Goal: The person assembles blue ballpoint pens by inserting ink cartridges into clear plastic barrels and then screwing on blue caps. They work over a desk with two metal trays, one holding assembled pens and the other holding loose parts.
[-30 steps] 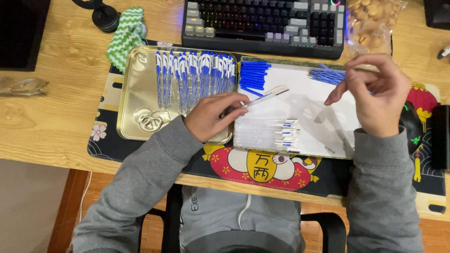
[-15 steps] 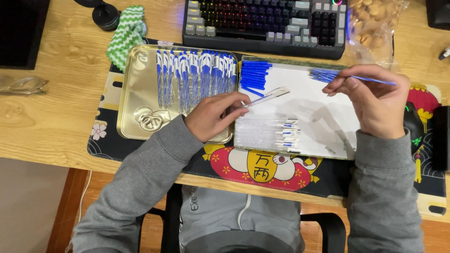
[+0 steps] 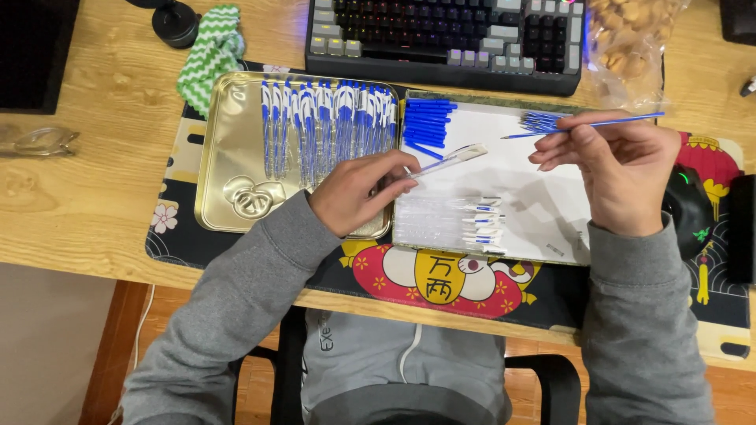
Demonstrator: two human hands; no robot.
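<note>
Left hand (image 3: pixel 358 193) pinching a clear barrel (image 3: pixel 449 160), right hand (image 3: pixel 622 169) pinching a blue refill (image 3: pixel 583 126) over the white tray (image 3: pixel 551 212); many finished pens (image 3: pixel 327 130) filling the gold tray (image 3: pixel 228 157), barrels (image 3: pixel 441 224) and caps (image 3: pixel 429 122) waiting.

Bright, even overhead light; sharp, soft shadows.

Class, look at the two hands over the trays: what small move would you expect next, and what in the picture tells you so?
Probably the right hand brings its blue refill leftward, tip first, into the clear barrel held by the left hand. The barrel's open end points toward the refill and the two are apart; finished pens lie in the gold tray.
</note>
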